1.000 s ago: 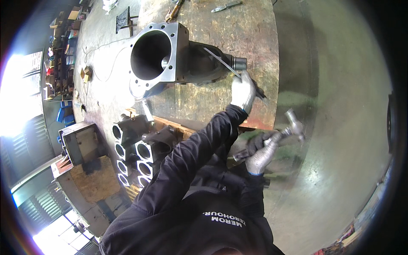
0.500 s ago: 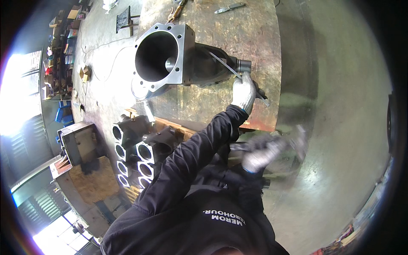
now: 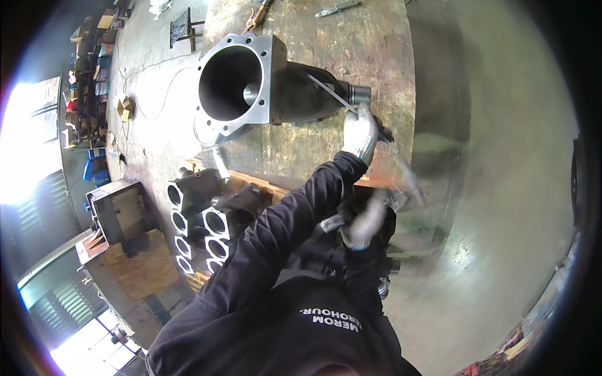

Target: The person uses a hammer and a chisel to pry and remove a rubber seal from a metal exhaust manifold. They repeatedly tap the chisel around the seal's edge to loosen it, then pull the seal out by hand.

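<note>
My gloved left hand [image 3: 360, 133] is closed around a long steel chisel [image 3: 335, 93]. The chisel's far tip meets the side of a dark metal casting [image 3: 307, 103] lying on the workbench, and its rear end sticks out past my hand. A wide bore ringed by a machined flange with bolt holes [image 3: 267, 81] opens the casting's left side; a short bright shaft end [image 3: 359, 94] juts from its right. Closer to my body, my gloved right hand [image 3: 365, 225] grips a hammer [image 3: 411, 182]. Motion blurs the hammer head, which is just beside the chisel's rear end.
The worn workbench [image 3: 351, 50] carries a flat-bladed tool [image 3: 337, 9] and wooden-handled pliers [image 3: 258, 15] at its far side. Several similar castings [image 3: 238, 203] stand lower left on wood. Further left are a metal cabinet [image 3: 119, 210] and loaded shelves [image 3: 100, 69].
My right hand has swung the hammer leftward, its head now up close to the chisel's rear end. My left hand and the chisel have hardly moved.
</note>
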`<state>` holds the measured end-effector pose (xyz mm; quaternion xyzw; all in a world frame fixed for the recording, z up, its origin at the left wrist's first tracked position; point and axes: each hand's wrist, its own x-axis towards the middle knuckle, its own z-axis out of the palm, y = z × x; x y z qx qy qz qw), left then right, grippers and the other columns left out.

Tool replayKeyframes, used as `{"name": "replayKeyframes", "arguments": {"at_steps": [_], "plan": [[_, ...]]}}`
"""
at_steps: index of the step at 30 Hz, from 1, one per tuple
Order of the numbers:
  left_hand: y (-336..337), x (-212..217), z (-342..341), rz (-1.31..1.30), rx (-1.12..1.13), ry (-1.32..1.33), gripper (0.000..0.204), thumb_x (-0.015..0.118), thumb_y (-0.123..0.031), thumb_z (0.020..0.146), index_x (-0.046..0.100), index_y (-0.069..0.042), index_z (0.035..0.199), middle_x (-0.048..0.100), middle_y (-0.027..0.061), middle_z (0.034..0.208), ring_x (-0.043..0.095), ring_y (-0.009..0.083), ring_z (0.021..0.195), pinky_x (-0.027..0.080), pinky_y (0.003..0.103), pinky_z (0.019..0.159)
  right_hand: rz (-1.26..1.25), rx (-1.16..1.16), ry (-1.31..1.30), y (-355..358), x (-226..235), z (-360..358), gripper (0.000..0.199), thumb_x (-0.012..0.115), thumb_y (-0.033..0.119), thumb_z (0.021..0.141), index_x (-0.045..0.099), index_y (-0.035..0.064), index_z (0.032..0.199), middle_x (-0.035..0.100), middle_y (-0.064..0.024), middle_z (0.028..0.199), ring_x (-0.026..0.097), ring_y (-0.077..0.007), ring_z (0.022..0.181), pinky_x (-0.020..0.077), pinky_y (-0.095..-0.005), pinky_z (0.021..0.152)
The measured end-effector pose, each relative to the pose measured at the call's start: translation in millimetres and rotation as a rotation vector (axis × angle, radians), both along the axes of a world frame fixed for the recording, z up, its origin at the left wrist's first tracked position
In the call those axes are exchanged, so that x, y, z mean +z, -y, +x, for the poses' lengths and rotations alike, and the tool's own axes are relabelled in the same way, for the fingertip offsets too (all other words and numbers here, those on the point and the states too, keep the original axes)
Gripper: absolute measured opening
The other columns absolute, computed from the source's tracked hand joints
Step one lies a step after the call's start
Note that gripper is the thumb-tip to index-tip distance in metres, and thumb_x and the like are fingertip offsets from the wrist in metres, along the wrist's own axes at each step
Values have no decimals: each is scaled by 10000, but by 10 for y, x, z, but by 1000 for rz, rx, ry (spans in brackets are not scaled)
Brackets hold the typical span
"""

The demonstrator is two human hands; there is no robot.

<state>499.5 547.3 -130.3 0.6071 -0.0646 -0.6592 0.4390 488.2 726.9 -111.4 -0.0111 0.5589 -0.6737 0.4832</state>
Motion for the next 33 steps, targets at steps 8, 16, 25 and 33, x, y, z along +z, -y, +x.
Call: {"name": "replayKeyframes", "arguments": {"at_steps": [8,16,25,33], "plan": [[-173,22,-13,-58,-73,20,283,475,-286,997,409,-28,902,455,98,646,556,293,499,501,474,451,56,-80,450,-242,6,-253,417,462,482,1035,417,181,751,243,57,515,169,-92,371,184,-270,355],[24,123,101,28,21,-95,236,468,-261,991,414,-44,916,449,96,658,513,279,475,502,493,470,-68,-11,440,-163,344,-308,429,375,464,1067,411,157,770,235,26,499,127,-102,356,169,-271,338],[30,106,130,22,-14,-75,207,453,-239,979,418,-43,920,453,102,647,550,292,504,533,504,481,95,-113,-154,342,353,148,394,484,372,1030,385,166,710,260,49,531,222,-98,394,232,-274,361],[120,264,209,62,-14,-189,200,461,-241,988,440,-44,966,466,104,686,561,291,564,541,524,525,-164,-228,379,45,335,-68,340,485,341,1031,432,165,745,220,68,506,166,-83,352,223,-250,350]]}}
